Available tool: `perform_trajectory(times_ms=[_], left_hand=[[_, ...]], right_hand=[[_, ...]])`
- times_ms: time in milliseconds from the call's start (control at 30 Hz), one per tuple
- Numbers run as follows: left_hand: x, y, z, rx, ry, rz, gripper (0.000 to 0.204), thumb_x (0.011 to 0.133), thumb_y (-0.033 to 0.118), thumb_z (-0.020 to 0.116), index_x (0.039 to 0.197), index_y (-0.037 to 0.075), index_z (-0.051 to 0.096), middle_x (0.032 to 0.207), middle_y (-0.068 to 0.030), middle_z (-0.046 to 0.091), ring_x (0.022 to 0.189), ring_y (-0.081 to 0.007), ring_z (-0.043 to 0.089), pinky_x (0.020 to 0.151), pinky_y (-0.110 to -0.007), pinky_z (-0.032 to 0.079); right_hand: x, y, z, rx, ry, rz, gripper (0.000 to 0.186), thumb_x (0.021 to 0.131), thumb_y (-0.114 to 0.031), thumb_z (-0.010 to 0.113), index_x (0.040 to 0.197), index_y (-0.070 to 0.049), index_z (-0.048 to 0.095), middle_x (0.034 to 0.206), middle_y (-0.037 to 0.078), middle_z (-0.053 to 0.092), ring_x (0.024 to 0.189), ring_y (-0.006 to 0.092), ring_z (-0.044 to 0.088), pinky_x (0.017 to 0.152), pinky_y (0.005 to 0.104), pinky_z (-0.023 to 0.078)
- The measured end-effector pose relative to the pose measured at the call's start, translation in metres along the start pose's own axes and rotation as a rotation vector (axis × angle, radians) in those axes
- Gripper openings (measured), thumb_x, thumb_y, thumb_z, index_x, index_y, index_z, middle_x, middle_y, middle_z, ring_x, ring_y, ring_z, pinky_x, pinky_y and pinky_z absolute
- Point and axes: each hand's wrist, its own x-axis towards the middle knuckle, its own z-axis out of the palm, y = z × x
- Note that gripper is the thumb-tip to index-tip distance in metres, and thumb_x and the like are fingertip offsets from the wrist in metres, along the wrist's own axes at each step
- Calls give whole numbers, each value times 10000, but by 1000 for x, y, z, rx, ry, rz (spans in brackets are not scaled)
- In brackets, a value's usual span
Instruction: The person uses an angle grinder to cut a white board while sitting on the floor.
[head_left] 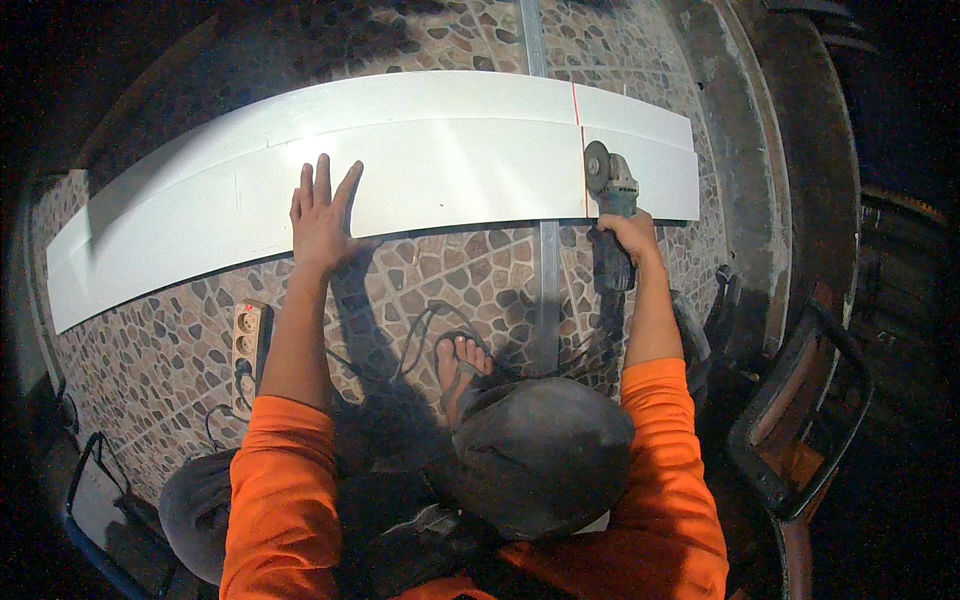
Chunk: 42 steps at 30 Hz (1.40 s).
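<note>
The left hand (322,215) lies flat, fingers spread, on a long white panel (440,170) resting on the pebble-patterned floor (420,275). The right hand (628,235) wraps its fingers around an angle grinder (610,205) (disc at the red line (579,125)). A power strip (247,345) lies nearby.

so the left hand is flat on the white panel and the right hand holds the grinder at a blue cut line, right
Not quite: the cut line is red, not blue. The head view shows the left hand flat on the white panel and the right hand holding the grinder at that line.
</note>
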Motion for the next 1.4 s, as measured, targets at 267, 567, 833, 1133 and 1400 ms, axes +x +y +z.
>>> perform_trajectory(times_ms=[267, 567, 833, 1133, 1400], left_hand=[[1, 1, 7, -38, 41, 32, 1348, 591, 442, 1048, 1717, 423, 306, 1840, -121, 123, 1691, -388, 116, 1346, -579, 215], [2, -1, 8, -51, 49, 43, 1341, 597, 442, 1045, 1717, 424, 307, 1838, -127, 132, 1690, -393, 117, 1343, -582, 215], [-1, -8, 3, -36, 19, 20, 1333, 609, 439, 1046, 1717, 426, 304, 1844, -114, 109, 1693, -384, 109, 1349, -581, 203], [2, 0, 3, -30, 4, 11, 1349, 602, 464, 1046, 1721, 426, 292, 1849, -100, 98, 1698, -370, 95, 1355, -573, 194], [0, 2, -1, -18, -7, 10, 1357, 602, 458, 1047, 1724, 421, 283, 1846, -106, 103, 1697, -367, 98, 1354, -569, 206]], right_hand=[[9, 4, -7, -66, 60, -16, 389, 635, -186, 858, 931, 50, 771, 906, 127, 773, 749, 234, 723, 699, 392, 590], [8, -12, -9, 2, 19, -95, 392, 638, -201, 869, 938, 35, 778, 913, 115, 770, 752, 229, 714, 702, 391, 582], [-2, -32, 2, 1, -4, -13, 362, 652, -184, 871, 923, 35, 774, 899, 114, 768, 741, 228, 719, 686, 385, 580], [14, -15, -4, -5, 19, -33, 324, 673, -176, 855, 924, 14, 776, 899, 101, 765, 746, 225, 720, 698, 379, 576], [12, -19, -5, -20, 26, -15, 379, 639, -205, 871, 929, 21, 777, 906, 111, 771, 760, 231, 723, 708, 386, 576]])
